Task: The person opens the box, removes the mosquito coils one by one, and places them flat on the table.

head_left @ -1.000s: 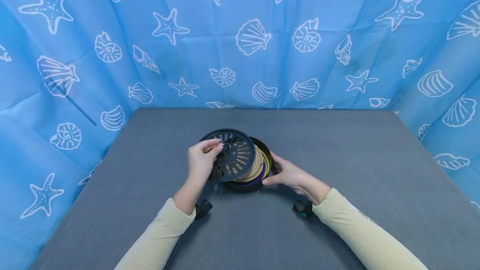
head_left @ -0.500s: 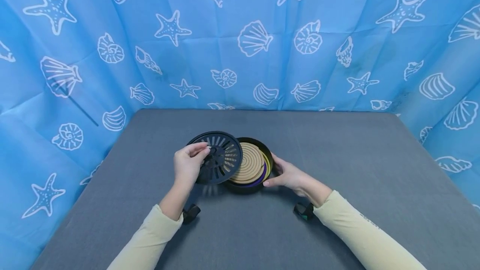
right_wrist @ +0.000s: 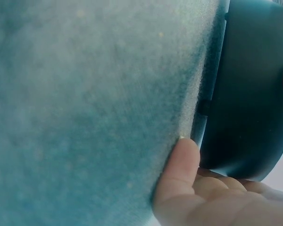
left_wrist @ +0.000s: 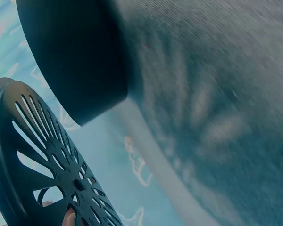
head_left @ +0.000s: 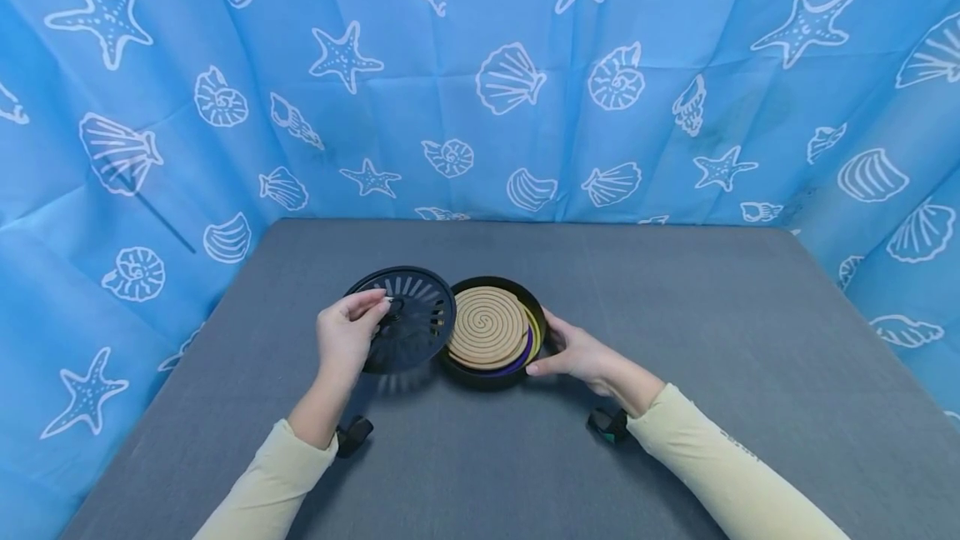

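In the head view my left hand pinches the small ring handle at the centre of a round black slotted lid. The lid is tilted, its right edge overlapping the left rim of a round black mosquito coil tin. Inside the tin lies a tan spiral mosquito coil on top, with a purple and a yellow edge showing beneath it on the right. My right hand grips the tin's right side, thumb at the front. The left wrist view shows the lid apart from the tin's wall.
Everything stands on a grey cloth-covered table. A blue curtain with white shells and starfish hangs behind and at both sides. Black straps sit at both wrists. Light through the slots falls on the cloth below the lid.
My left hand has moved left with the lid, uncovering the coil's spiral top. The right hand has kept its grip on the tin, which has stayed nearly in place.
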`<state>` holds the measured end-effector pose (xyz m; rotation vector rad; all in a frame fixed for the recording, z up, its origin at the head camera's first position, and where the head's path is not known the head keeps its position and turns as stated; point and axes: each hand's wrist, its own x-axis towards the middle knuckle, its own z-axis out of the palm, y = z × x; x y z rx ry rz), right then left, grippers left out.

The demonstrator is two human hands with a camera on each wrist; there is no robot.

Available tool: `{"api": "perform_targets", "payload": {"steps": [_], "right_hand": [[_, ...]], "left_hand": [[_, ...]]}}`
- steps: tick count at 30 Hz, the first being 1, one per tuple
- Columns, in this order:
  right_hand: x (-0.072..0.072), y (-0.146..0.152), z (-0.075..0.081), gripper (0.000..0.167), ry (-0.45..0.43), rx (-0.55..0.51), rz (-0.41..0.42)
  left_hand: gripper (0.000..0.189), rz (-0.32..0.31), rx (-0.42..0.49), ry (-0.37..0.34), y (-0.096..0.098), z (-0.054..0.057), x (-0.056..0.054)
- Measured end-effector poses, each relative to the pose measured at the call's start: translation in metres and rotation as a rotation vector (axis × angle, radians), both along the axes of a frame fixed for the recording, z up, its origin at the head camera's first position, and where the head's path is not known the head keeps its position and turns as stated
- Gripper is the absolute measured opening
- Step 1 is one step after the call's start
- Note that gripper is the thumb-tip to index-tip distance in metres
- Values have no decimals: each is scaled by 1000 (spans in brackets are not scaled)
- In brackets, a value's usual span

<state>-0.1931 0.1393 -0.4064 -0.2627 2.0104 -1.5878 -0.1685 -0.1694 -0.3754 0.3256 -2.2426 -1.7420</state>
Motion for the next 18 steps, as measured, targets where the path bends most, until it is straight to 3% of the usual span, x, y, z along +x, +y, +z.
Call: {"api": "perform_targets", "payload": {"steps": [18], "right_hand": [[0, -1, 1, 102, -8, 3, -3]], "left_hand": [[24, 78, -77, -33, -31, -3, -4]]}}
